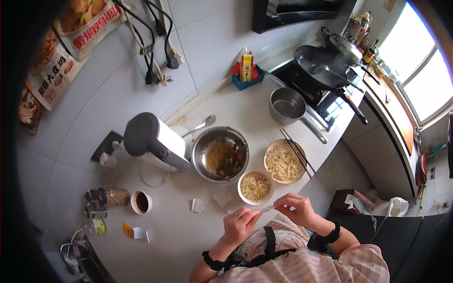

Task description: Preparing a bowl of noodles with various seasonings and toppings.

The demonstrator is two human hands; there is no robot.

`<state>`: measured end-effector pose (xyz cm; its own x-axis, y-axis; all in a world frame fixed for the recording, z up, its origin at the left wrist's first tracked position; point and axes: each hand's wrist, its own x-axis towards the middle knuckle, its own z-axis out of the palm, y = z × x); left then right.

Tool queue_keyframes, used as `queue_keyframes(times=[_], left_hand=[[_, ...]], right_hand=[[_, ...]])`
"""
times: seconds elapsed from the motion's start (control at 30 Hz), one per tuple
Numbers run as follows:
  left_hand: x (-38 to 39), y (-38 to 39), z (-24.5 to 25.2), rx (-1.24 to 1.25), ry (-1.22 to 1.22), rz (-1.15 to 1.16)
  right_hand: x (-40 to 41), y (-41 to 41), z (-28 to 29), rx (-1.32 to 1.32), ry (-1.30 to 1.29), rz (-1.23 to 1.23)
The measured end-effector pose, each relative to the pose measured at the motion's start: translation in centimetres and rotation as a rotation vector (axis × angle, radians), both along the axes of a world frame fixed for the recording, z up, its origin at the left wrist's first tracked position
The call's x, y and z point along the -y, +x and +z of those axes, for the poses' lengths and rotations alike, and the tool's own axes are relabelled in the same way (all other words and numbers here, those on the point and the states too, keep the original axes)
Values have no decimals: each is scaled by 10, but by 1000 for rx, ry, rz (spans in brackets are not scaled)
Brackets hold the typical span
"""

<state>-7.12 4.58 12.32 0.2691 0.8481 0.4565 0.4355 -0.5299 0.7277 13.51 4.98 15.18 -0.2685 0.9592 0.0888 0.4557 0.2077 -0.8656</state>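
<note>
Between my left hand (240, 224) and my right hand (295, 208) stretches a small whitish strip (268, 209), pinched at both ends by my fingertips; its kind is unclear. Just beyond my hands stands a white bowl of noodles (255, 186). A second bowl of noodles (285, 161), with dark chopsticks (298, 152) laid across it, is to its right. The steel mixing bowl (220, 154) behind them holds brownish liquid with red and green pieces. Crumpled pale pieces of paper or wrapper (222, 198) lie left of the white bowl.
A white electric kettle (159, 143) and a spoon (205, 124) are at the back left. A cup of dark sauce (141, 202) stands near spice jars (113, 196). A steel saucepan (287, 106) sits beside the stove, its handle towards the counter's edge; a wok (320, 67) is on the stove.
</note>
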Motion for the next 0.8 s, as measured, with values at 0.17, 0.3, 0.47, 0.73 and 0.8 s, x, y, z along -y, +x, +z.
queue_keyframes(times=[0.17,0.3,0.47,0.73,0.8], left_hand=[[-19,7,8,38,-6,66],[-34,27,16,73,32,175],[-54,51,19,36,83,213],[-63,63,18,-22,-73,399],[-55,64,10,-24,-111,441]], right_hand=[[-29,10,14,18,91,80],[-53,25,17,-14,170,157],[-86,46,19,-67,187,238],[-206,91,40,6,216,82],[-270,104,38,16,334,-77]])
